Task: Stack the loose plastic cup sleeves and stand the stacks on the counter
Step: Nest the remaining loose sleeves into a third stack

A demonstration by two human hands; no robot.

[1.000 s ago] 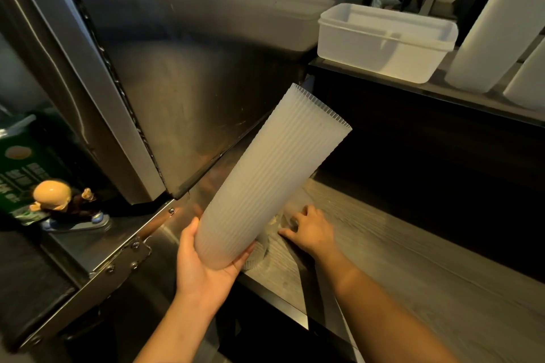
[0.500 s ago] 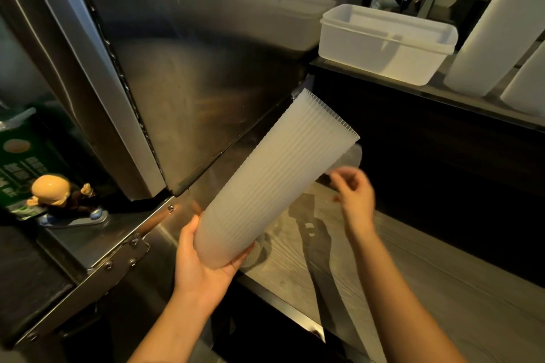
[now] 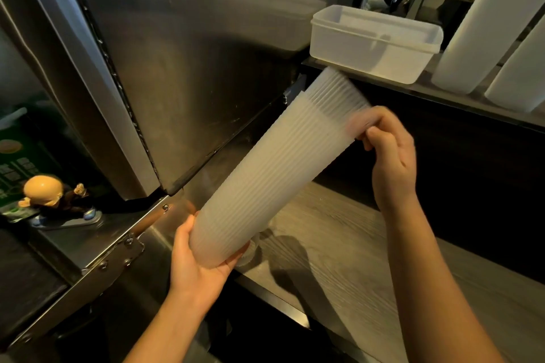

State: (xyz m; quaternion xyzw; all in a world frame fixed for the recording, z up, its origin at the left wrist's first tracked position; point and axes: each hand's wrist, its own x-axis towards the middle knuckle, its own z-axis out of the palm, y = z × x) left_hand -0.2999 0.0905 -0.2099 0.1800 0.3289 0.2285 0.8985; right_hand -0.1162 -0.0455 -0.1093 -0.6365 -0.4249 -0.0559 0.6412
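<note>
In the head view, the stack of ribbed translucent cups (image 3: 274, 174) was held tilted above the wood-grain counter (image 3: 339, 244). Its lower end was over the counter's left edge and its upper end pointed toward the shelf (image 3: 427, 88) above the counter. The left hand (image 3: 197, 262) gripped the lower end, fingers curled round it. The right hand (image 3: 389, 156) pinched the rim of the top cup (image 3: 339, 91), which sat partly inside the stack. On the shelf stood a white tub (image 3: 368, 47) and tall white stacks (image 3: 477, 32). Left of the counter were a steel door (image 3: 191, 68) and a small figurine (image 3: 50, 197).
</note>
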